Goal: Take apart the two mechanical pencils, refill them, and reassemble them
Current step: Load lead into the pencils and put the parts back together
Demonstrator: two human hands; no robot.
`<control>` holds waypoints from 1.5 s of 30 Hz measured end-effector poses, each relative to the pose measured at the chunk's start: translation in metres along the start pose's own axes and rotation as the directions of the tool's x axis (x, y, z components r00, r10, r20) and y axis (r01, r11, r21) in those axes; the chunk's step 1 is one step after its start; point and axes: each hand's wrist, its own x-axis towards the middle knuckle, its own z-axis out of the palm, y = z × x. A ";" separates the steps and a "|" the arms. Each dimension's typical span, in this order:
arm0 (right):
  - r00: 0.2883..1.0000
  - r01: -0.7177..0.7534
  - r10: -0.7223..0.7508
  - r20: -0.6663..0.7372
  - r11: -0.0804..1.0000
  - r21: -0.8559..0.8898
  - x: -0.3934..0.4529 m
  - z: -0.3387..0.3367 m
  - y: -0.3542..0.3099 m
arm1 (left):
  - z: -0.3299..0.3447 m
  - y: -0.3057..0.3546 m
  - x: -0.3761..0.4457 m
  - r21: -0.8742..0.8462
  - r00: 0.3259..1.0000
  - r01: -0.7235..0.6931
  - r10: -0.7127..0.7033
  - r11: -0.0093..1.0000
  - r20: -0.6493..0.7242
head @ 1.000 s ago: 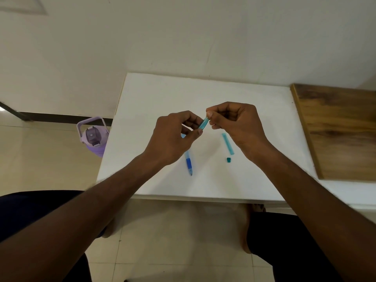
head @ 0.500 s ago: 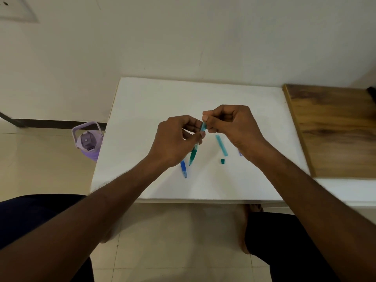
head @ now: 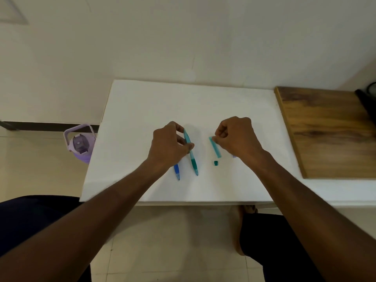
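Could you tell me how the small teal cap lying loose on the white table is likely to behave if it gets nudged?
The cap is tiny, so probably very light and easily flicked. The table looks smooth, so it may skid or roll towards the near edge.

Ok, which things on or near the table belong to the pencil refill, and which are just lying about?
In the job:
teal pencil, held by left hand
teal tube, pinched by right hand
small teal cap
blue pencil

Lying about:
purple bottle on the floor
wooden board
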 end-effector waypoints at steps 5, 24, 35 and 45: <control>0.997 -0.060 0.063 0.037 0.995 -0.075 0.000 0.020 0.001 | 0.010 -0.002 0.005 0.079 0.998 -0.067 0.068 0.995 -0.010; 0.993 -0.023 -0.067 0.096 0.690 0.724 -0.016 -0.013 -0.027 | -0.003 0.014 -0.002 -0.447 0.991 -0.128 0.136 0.886 -0.015; 0.947 0.226 -0.208 0.245 0.973 -0.046 -0.030 -0.001 0.012 | -0.030 0.007 -0.007 -0.308 0.983 -0.183 0.169 0.933 -0.073; 0.936 0.207 -0.201 0.290 0.978 0.009 -0.031 0.005 0.007 | -0.029 -0.009 -0.009 -0.205 0.964 -0.264 0.262 0.942 -0.039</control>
